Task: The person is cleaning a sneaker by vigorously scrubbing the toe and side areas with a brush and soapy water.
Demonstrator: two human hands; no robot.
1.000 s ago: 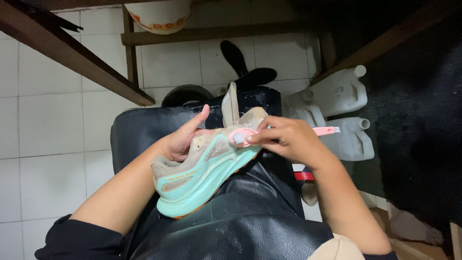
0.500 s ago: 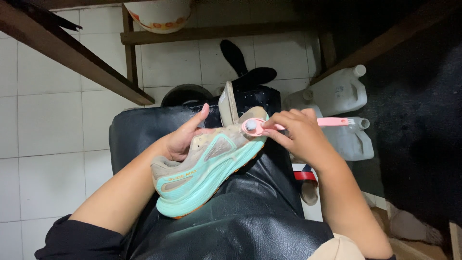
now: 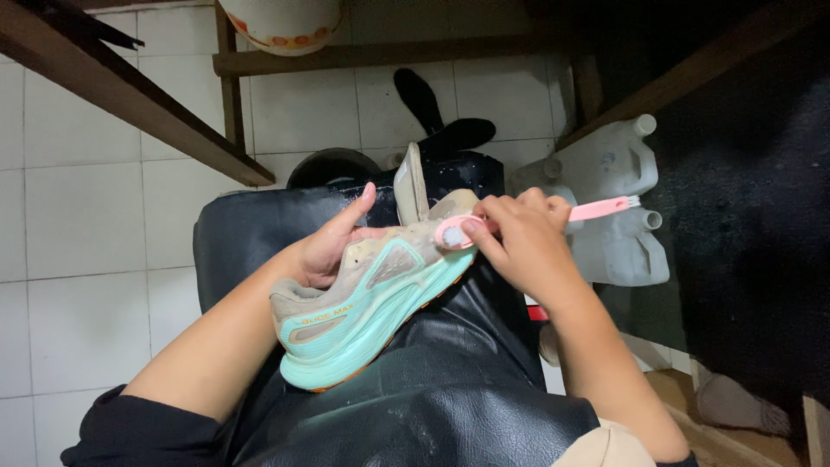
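A person's left hand [image 3: 333, 251] grips a beige sneaker [image 3: 372, 298] with a mint-green sole from the far side, thumb raised, holding it tilted over a black apron [image 3: 415, 389] on the lap. The right hand [image 3: 519, 246] is closed around a pink brush [image 3: 596, 209], whose round head presses on the shoe's toe end. Beyond, on the white tiled floor [image 3: 78, 259], two translucent plastic jugs [image 3: 618, 199] stand at right, near a black sandal [image 3: 441, 121].
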